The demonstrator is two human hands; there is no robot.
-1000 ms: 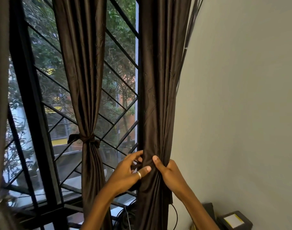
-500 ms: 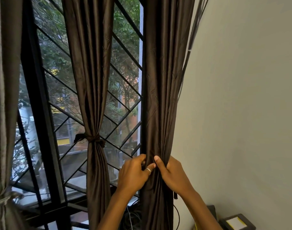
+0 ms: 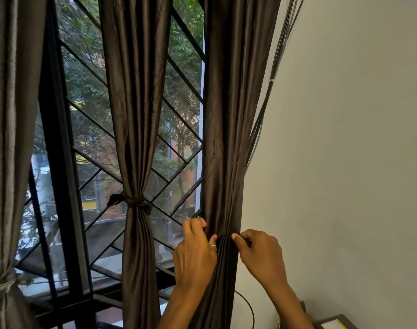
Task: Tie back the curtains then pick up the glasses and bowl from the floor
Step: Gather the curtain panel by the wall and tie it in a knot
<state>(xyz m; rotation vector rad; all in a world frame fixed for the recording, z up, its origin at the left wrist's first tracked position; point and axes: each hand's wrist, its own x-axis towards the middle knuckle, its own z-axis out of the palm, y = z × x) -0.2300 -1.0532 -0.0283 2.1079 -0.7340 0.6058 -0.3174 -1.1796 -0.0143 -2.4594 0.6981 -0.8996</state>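
Observation:
Three dark brown curtains hang at a barred window. The right curtain (image 3: 226,138) hangs beside the wall and is gathered at waist height between both hands. My left hand (image 3: 195,252), with a ring on one finger, pinches the curtain's left side. My right hand (image 3: 259,255) pinches its right side; whether it holds a tie strip I cannot tell. The middle curtain (image 3: 136,115) is bound with a knotted tie (image 3: 131,203). The left curtain (image 3: 5,138) is tied low at the frame's edge. No glasses or bowl are in view.
A black window grille (image 3: 179,143) with diagonal bars stands behind the curtains. Thin dark cables (image 3: 273,86) run down the grey wall (image 3: 345,162) on the right. A dark box with a yellow-and-white label (image 3: 333,324) sits at the bottom right.
The view has shifted right and downward. Both hands stay on the right curtain, and the fingers have drawn the folds in tighter, with the left thumb now tucked against the fabric.

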